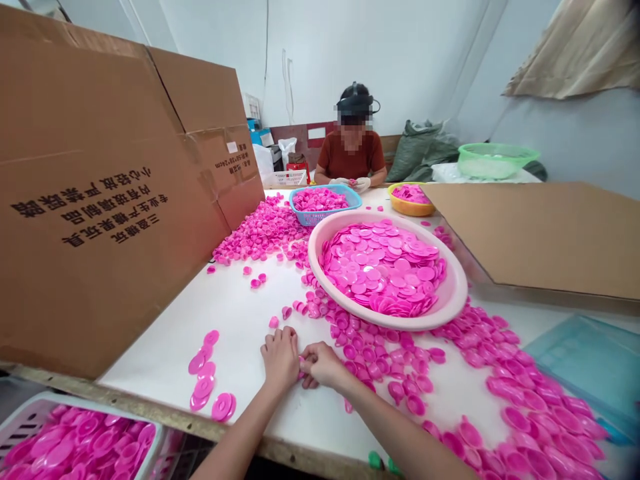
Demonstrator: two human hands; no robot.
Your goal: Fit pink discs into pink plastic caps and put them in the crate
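Note:
My left hand (pixel 280 357) and my right hand (pixel 323 365) meet just above the white table (pixel 225 320), fingers curled. A small pink plastic cap (pixel 301 363) shows between them, mostly hidden by my fingers. Loose pink caps (pixel 360 350) lie scattered just beyond and to the right of my right hand. Left of my left hand lies a short row of flat pink discs (pixel 204 385). A wide pale pink basin (pixel 380 321), heaped with pink discs, stands beyond my hands.
A tall cardboard box panel (pixel 100 200) walls the table's left side, and a flat cardboard sheet (pixel 535 240) lies at right. A white crate (pixel 30 403) of pink discs sits below the near edge. Across the table, a co-worker (pixel 353 150) sits behind a blue basket (pixel 345 200) and yellow bowl (pixel 410 211).

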